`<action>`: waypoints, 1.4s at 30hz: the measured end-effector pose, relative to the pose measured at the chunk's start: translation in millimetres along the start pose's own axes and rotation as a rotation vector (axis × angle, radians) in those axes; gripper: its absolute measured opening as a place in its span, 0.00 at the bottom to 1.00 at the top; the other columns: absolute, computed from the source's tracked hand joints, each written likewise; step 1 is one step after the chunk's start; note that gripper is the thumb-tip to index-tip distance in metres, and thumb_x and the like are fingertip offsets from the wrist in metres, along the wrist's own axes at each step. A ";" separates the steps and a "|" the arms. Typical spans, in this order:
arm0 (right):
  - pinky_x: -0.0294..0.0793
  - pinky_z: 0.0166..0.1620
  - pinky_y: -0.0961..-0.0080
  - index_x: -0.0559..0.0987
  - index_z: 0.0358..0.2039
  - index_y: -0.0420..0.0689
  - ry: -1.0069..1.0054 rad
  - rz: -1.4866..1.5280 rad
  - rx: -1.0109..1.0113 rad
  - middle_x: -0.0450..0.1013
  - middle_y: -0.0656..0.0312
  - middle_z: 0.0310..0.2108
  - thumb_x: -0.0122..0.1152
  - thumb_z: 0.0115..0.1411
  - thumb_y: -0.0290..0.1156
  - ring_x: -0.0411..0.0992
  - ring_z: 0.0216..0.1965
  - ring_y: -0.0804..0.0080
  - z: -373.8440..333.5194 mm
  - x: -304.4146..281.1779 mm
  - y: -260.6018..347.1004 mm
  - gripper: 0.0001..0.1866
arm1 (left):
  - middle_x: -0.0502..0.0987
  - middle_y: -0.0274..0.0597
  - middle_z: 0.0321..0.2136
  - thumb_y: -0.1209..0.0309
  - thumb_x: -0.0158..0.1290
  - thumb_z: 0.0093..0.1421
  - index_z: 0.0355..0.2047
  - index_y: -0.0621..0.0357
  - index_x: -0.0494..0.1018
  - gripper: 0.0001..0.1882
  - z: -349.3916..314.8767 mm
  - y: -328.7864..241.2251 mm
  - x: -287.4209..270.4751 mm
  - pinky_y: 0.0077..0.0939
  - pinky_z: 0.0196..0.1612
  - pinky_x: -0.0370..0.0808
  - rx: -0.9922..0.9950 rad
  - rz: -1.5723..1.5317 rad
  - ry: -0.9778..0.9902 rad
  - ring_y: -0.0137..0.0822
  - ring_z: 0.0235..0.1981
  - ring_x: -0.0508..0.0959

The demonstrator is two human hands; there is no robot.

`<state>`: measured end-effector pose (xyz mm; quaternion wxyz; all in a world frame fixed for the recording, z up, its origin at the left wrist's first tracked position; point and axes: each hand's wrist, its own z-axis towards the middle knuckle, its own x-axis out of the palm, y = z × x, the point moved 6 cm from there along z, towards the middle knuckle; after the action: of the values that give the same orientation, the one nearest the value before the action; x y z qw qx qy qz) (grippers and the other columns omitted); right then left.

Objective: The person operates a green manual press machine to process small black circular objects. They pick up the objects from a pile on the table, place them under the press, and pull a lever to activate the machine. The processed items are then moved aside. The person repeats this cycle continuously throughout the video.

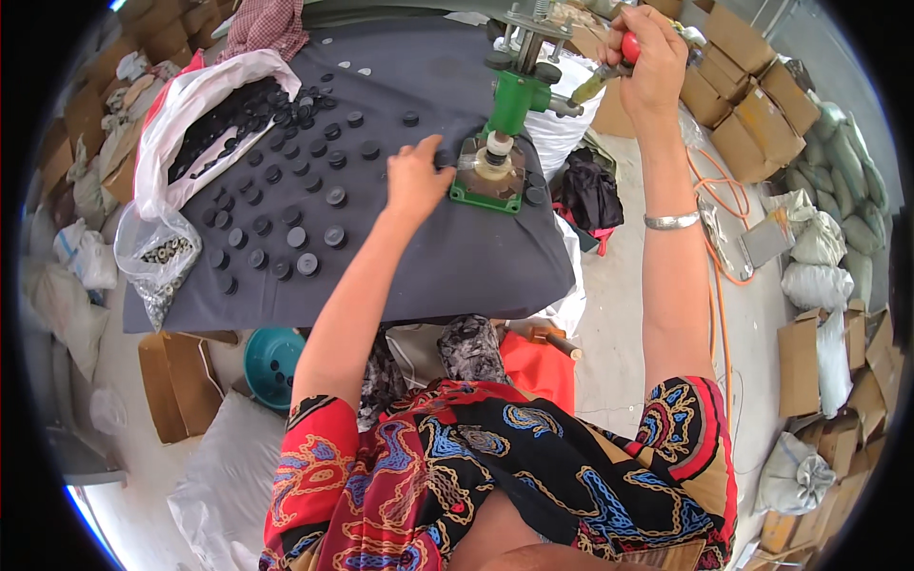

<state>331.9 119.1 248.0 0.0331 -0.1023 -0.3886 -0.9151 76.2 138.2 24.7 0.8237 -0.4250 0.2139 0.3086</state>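
Note:
My right hand [652,59] is raised at the upper right, its fingers wrapped round the end of a lever, where a red ball knob [630,48] shows. The lever belongs to a green hand press [511,103] standing at the table's right side. Under its ram, a pale round piece [496,152] sits over the green base [484,200]. Just left of that base, the thumb and forefinger of my left hand [415,183] curve about a black round cap [443,159]. Many similar black caps [336,196] lie scattered left of this hand.
A dark cloth covers the table [447,276]. At its left lie an open white sack [157,143] spilling black pieces and a clear bag [157,271] of small rings. Below stands a teal basin [271,366]. Cardboard boxes [757,133] and an orange hose [728,352] are at the right.

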 end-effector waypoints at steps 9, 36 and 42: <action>0.65 0.18 0.80 0.73 0.25 0.44 -0.090 -0.023 0.017 0.65 0.65 0.21 0.57 0.59 0.32 0.63 0.15 0.78 -0.8 8.8 6.0 0.08 | 0.80 0.46 0.36 0.70 0.63 0.46 0.56 0.61 0.65 0.35 8.5 -39.5 50.6 0.44 0.47 0.69 0.029 -0.007 0.086 0.47 0.42 0.75; 0.63 0.21 0.83 0.73 0.23 0.37 0.099 -0.088 -0.133 0.67 0.64 0.16 0.54 0.59 0.27 0.66 0.17 0.80 -56.2 22.3 16.3 0.09 | 0.79 0.47 0.42 0.68 0.65 0.47 0.59 0.70 0.58 0.42 18.7 -30.1 80.2 0.43 0.52 0.66 -0.142 -0.253 0.085 0.48 0.48 0.74; 0.65 0.24 0.78 0.68 0.18 0.41 0.232 -0.304 -0.426 0.66 0.62 0.17 0.52 0.52 0.21 0.64 0.18 0.73 -154.7 18.2 -6.6 0.07 | 0.78 0.49 0.45 0.69 0.65 0.47 0.60 0.69 0.58 0.43 13.1 -33.7 73.0 0.45 0.52 0.66 -0.118 -0.326 0.061 0.51 0.48 0.73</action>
<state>288.3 13.0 142.5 -0.0826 0.0580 -0.1922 -0.9761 153.0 157.8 6.1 0.8295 -0.5109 0.1487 0.1698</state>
